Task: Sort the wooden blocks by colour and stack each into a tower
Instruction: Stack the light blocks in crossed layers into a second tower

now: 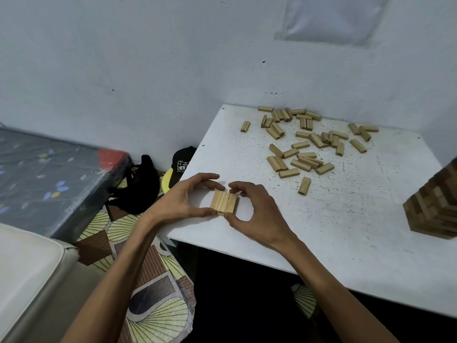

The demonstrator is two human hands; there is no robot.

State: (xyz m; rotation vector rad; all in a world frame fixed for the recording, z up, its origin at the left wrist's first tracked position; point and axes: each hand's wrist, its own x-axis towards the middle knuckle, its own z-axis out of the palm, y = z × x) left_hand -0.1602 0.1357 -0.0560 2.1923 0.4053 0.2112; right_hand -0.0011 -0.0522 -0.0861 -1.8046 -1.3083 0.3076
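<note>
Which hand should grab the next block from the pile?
Probably the right hand: the loose blocks lie far and right of the three-block row, on its side. The left hand would have to cross over.

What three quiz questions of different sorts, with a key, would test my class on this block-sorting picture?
1. True or false: the left hand and the right hand both pinch the row of three blocks.
2. Multiple choice: where does the finished tower stand? A, at the right edge of the white table; B, on the floor; C, on the mattress.
3. Fill in: the loose blocks lie scattered toward the table's ___ side, next to the wall.

Key: 1 true; 2 A; 3 far.
</note>
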